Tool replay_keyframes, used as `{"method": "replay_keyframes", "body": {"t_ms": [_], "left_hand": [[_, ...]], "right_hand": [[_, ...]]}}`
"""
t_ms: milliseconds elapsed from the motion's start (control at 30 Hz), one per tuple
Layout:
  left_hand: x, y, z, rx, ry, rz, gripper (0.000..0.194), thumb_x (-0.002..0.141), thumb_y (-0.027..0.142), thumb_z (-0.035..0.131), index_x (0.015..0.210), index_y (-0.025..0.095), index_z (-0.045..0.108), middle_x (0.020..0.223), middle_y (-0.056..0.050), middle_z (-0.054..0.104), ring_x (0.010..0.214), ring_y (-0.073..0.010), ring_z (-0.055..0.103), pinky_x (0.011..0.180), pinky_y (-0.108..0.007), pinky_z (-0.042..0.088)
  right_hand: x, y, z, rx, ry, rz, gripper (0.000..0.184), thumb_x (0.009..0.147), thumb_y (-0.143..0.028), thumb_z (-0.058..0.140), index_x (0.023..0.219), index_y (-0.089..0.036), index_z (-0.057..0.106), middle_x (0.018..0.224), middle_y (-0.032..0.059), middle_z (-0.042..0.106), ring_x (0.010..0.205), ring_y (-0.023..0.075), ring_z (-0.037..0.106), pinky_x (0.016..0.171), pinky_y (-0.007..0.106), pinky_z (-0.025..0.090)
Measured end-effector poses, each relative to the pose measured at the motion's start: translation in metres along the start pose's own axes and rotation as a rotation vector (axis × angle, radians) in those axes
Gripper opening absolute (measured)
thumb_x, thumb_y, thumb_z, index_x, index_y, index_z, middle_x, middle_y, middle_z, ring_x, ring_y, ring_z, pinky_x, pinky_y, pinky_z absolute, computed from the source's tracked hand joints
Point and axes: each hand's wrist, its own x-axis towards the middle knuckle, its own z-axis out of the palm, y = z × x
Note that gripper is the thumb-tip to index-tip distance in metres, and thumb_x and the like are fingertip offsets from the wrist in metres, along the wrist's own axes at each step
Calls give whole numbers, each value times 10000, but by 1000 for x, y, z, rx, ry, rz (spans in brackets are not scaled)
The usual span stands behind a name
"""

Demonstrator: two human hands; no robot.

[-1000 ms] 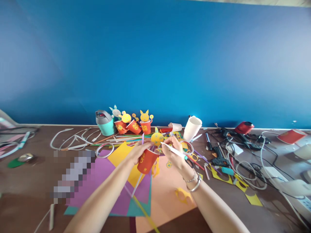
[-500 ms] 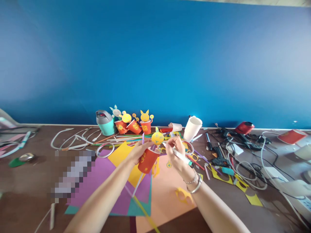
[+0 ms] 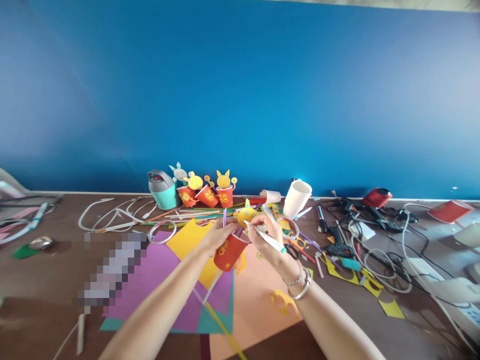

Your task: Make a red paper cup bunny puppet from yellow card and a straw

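My left hand [image 3: 217,237] is closed around the rim of a red paper cup [image 3: 229,251], which it holds tilted above the coloured sheets. Out of the cup's top rises a yellow paper rabbit head [image 3: 245,216], and a purple stick [image 3: 224,218] shows beside my fingers. A pale straw [image 3: 212,286] extends below the cup. In my right hand [image 3: 268,235] is a white marker [image 3: 270,240] with a green end, pinched like a pen. Its tip is at the rabbit head's face; whether it touches, I cannot tell.
Purple paper [image 3: 161,280] and peach paper [image 3: 255,300] lie beneath my hands. Finished-looking red cups with rabbit heads [image 3: 224,180] stand by the wall, near a turquoise container [image 3: 163,192]. A white cup [image 3: 297,198], a glue gun [image 3: 336,245] and tangled cables [image 3: 390,270] are rightward.
My right hand has come in toward the rabbit head, bringing the marker tip to its face. The cup and head have shifted slightly right and down in my left hand.
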Motion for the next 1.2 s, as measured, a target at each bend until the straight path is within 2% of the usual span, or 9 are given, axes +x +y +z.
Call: {"method": "replay_keyframes", "body": {"t_ms": [333,533,667,933,1200], "left_hand": [[-1,-1,0,-14,-43,0,110,684,268,658,692,160,676,587,-7,658,514,-142,605,497,-225,428],[-2,1,1,-19,-45,-25,129,671,271,659,716,154,690,620,-26,683,523,-151,614,514,-238,445],[0,-1,0,-21,-58,-20,147,694,289,650,729,152,689,626,-24,684,510,-141,603,500,-230,434],[-1,0,0,-10,-49,-9,112,690,265,649,688,158,680,589,-8,662,490,-121,579,483,-213,416],[-2,1,1,-3,-37,-9,97,673,252,658,667,156,660,557,9,636,496,-123,584,482,-207,418]], "right_hand": [[2,2,2,36,11,3,95,785,-217,562,708,-214,505,673,-21,552,617,133,537,633,273,441],[-3,4,3,131,14,76,96,830,-307,547,790,-221,535,737,7,579,696,163,562,642,287,463],[-3,2,1,116,46,46,112,816,-292,567,751,-214,520,710,-8,553,655,142,540,639,271,447],[0,-3,-2,37,-40,39,122,795,-245,573,713,-213,489,656,-19,520,592,127,506,548,237,405],[0,-6,-2,64,-35,34,106,804,-254,580,730,-211,518,668,-10,554,599,131,535,571,245,429]]}}
